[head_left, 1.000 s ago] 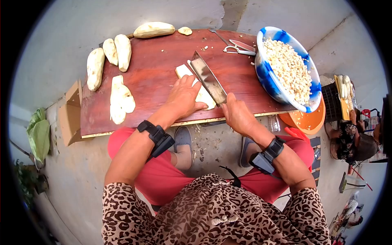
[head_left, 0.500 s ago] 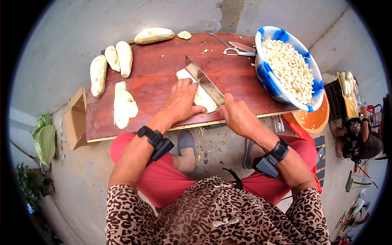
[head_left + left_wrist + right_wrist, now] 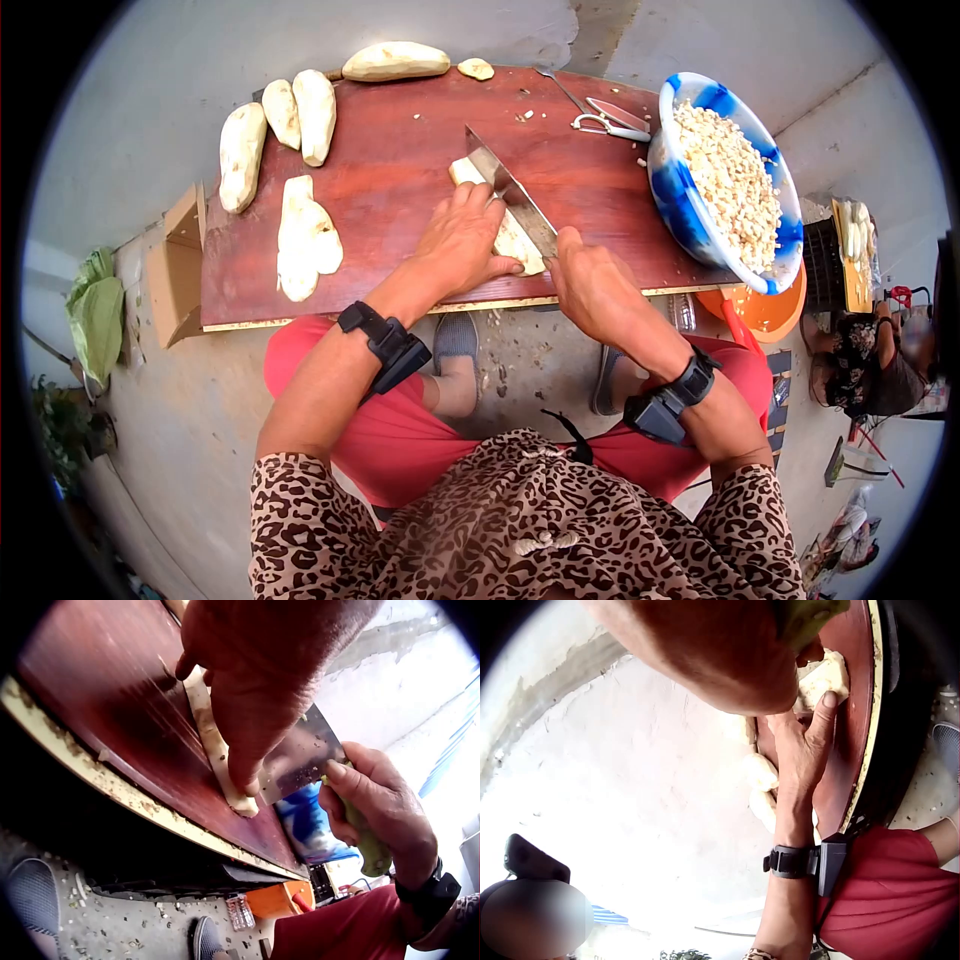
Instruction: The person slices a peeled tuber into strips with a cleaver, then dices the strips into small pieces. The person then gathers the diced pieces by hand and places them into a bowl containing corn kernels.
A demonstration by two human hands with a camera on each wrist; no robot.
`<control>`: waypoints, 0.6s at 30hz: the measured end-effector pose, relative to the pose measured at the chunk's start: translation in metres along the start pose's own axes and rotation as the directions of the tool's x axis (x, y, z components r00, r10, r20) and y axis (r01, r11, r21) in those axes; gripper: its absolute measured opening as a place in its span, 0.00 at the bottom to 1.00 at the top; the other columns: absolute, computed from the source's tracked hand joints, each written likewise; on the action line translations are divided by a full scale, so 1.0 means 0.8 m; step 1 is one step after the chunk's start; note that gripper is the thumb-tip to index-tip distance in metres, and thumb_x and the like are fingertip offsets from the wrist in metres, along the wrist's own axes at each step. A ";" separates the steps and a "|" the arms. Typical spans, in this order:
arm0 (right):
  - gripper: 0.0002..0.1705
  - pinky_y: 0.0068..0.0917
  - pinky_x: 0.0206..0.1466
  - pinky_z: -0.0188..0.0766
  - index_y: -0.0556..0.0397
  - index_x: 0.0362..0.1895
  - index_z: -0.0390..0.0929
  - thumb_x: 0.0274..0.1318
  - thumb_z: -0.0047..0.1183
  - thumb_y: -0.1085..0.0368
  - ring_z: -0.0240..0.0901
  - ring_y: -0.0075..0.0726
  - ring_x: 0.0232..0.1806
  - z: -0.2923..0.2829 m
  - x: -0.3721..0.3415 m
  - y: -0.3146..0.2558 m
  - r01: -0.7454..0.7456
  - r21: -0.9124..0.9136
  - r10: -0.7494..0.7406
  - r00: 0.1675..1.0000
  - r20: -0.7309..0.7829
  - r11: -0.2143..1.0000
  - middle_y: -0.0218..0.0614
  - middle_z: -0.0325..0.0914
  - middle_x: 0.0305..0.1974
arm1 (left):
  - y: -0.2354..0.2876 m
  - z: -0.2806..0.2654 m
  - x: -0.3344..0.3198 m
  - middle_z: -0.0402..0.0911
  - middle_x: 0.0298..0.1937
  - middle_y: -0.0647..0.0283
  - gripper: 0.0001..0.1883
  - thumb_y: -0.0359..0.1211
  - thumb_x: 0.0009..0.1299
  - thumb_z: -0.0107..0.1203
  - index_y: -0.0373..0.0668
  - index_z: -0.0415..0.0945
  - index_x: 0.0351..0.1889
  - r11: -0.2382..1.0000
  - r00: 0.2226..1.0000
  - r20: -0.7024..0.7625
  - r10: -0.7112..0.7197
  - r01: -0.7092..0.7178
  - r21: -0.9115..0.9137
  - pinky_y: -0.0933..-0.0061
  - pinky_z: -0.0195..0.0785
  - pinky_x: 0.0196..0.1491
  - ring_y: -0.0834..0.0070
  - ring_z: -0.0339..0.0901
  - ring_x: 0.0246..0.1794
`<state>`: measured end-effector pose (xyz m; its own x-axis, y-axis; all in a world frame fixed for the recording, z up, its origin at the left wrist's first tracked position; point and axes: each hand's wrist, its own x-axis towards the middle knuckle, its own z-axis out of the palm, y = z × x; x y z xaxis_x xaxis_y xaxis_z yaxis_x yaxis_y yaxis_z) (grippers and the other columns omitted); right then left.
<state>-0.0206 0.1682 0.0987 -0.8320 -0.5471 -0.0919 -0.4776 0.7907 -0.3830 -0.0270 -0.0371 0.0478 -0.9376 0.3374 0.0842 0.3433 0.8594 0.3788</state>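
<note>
My left hand holds a pale piece of peeled root down on the red-brown tabletop, fingers over its upper part and thumb near the close end. In the left wrist view the piece looks long and flat-sided beneath that hand. My right hand grips a cleaver by its green handle. The broad metal blade runs along the right side of the root, close to the left fingertips. In the right wrist view, the left thumb rests against the root's cut end.
A blue-and-white bowl heaped with diced pieces stands at the table's right end, above an orange basin. White-handled tools lie beside it. Peeled whole roots line the back left, with cut slabs nearer. Another person is at far right.
The cleaver has tilted, showing a narrower blade face, and sits closer along the root. My left hand stays on the piece. The head view has shifted slightly.
</note>
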 end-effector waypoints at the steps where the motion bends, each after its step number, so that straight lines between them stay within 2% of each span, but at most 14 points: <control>1: 0.07 0.56 0.31 0.74 0.63 0.36 0.65 0.62 0.45 0.70 0.78 0.70 0.28 -0.002 0.000 -0.003 0.001 -0.014 -0.001 1.000 0.009 1.000 0.64 0.77 0.23 | 0.000 -0.001 0.000 0.67 0.62 0.48 0.39 0.47 0.55 0.72 0.31 0.70 0.58 1.000 1.000 0.007 -0.003 0.003 0.001 0.56 0.60 0.64 0.51 0.62 0.63; 5: 0.05 0.56 0.31 0.74 0.64 0.36 0.65 0.60 0.44 0.73 0.78 0.70 0.28 -0.009 0.007 -0.016 0.011 -0.094 -0.005 0.998 0.065 0.996 0.64 0.77 0.23 | -0.001 -0.002 0.003 0.66 0.63 0.48 0.40 0.47 0.54 0.72 0.32 0.70 0.59 1.000 1.000 0.025 -0.010 0.010 -0.002 0.56 0.60 0.64 0.52 0.62 0.64; 8: 0.06 0.57 0.32 0.75 0.65 0.37 0.65 0.59 0.45 0.72 0.79 0.70 0.30 0.001 0.028 -0.012 0.009 0.010 -0.009 1.000 0.029 1.000 0.66 0.77 0.25 | -0.003 0.001 0.002 0.67 0.63 0.48 0.40 0.48 0.53 0.72 0.33 0.71 0.59 1.000 1.000 0.024 -0.015 0.015 -0.004 0.56 0.60 0.64 0.52 0.62 0.64; 14: 0.07 0.58 0.34 0.74 0.68 0.37 0.66 0.57 0.45 0.74 0.78 0.73 0.31 0.003 0.042 -0.009 0.027 -0.018 -0.027 0.999 0.027 0.999 0.68 0.77 0.25 | 0.000 0.000 0.004 0.69 0.62 0.49 0.40 0.50 0.53 0.72 0.34 0.72 0.58 0.998 0.999 0.027 -0.025 0.023 0.053 0.56 0.55 0.67 0.54 0.62 0.65; 17: 0.12 0.60 0.32 0.70 0.64 0.36 0.63 0.66 0.47 0.66 0.75 0.76 0.30 -0.009 0.018 -0.005 0.040 0.044 -0.041 0.999 0.030 0.998 0.68 0.75 0.24 | 0.000 0.003 0.002 0.70 0.61 0.50 0.40 0.50 0.53 0.71 0.34 0.72 0.58 0.996 1.000 0.005 -0.014 0.013 0.089 0.57 0.52 0.69 0.55 0.62 0.65; 18: 0.09 0.58 0.32 0.72 0.65 0.36 0.64 0.63 0.47 0.69 0.76 0.74 0.30 -0.013 0.009 -0.005 0.033 0.018 -0.034 0.998 0.055 0.999 0.68 0.75 0.24 | 0.000 0.003 0.002 0.70 0.61 0.50 0.40 0.51 0.54 0.71 0.34 0.72 0.58 0.995 1.000 -0.007 -0.009 0.009 0.099 0.57 0.51 0.70 0.55 0.62 0.65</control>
<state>-0.0282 0.1640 0.1092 -0.7988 -0.5876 -0.1291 -0.4995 0.7674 -0.4019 -0.0288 -0.0358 0.0458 -0.9409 0.3273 0.0871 0.3383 0.8964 0.2865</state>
